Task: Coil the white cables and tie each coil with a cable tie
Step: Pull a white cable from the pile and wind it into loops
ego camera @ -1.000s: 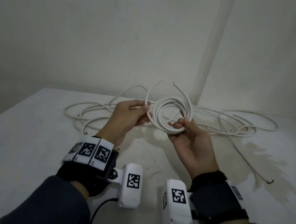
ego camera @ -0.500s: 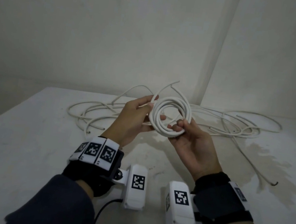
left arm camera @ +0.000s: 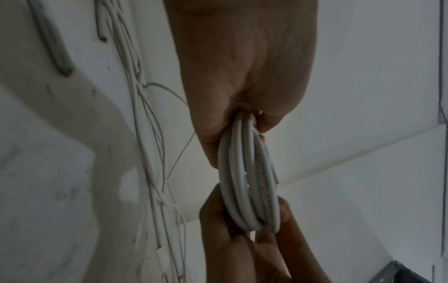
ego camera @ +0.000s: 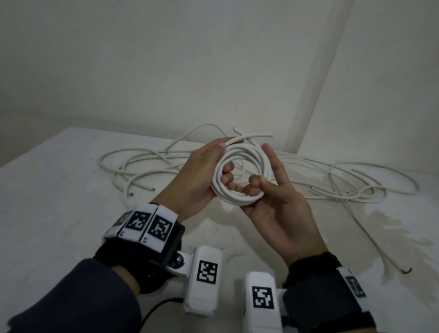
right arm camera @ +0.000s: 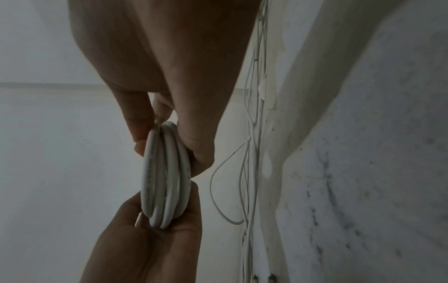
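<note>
Hands are both gripping the white coil (ego camera: 243, 174) now: left hand (ego camera: 202, 173) has wrapped further round it, right hand (ego camera: 278, 204) pinching, index finger sticking out.

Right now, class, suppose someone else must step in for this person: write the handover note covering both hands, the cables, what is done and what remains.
Left hand: grips the left side of the white coil, fingers curled through its centre.
Right hand: pinches the coil's lower right, index finger straight beside it.
Coil: held above the table, two free ends sticking up at the top.
Done: one cable wound into a coil.
Left: no tie on it yet, and no cable tie is visible. The loose cables behind still need coiling and tying.
</note>
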`<state>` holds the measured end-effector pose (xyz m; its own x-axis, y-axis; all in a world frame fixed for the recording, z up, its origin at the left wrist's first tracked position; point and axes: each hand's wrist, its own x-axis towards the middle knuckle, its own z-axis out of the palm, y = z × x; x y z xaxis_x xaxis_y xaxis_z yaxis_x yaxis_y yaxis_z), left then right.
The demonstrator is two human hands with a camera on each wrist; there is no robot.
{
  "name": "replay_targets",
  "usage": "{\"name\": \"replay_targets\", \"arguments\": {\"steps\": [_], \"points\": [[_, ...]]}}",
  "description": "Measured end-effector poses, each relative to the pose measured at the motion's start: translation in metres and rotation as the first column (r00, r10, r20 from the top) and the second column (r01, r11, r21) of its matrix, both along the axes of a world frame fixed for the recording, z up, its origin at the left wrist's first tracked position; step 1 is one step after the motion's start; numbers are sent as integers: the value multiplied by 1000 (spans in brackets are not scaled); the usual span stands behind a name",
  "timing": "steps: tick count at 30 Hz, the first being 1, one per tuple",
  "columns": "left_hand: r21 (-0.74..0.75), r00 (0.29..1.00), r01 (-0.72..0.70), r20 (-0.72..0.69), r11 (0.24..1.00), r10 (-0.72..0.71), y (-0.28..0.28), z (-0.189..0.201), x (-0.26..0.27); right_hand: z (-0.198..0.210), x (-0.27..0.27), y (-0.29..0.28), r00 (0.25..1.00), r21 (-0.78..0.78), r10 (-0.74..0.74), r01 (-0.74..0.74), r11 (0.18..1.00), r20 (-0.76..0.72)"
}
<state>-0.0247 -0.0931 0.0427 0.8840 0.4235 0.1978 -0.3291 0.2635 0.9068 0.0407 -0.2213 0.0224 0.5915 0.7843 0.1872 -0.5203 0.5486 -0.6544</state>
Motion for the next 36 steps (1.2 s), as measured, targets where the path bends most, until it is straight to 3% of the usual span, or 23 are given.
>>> {"name": "replay_targets", "arguments": {"steps": [4,9,12,20,27,36], "points": [[-39,997,-32,-68,999,29,-1,4,-2,0,0,0,1000,-20,25,-24,1000,9],[-196,991,108,-56,975,-121,4,4,-4,0,1,-1,999,-29,45,-45,999,9],[-218,987,147,-28,965,-157,5,2,-4,-1,2,-1,998,-25,58,-57,998,6],[-294,990,122,-36,948,-139,9,-5,0,-3,2,0,997,-122,18,-9,993,75],[-258,988,75,-110,963,-106,1,-15,5,-4,5,-3,989,-227,-12,45,973,144],[-355,991,34,-109,934,-77,-1,-24,9,-6,2,4,991,-277,-127,131,952,34]]}}
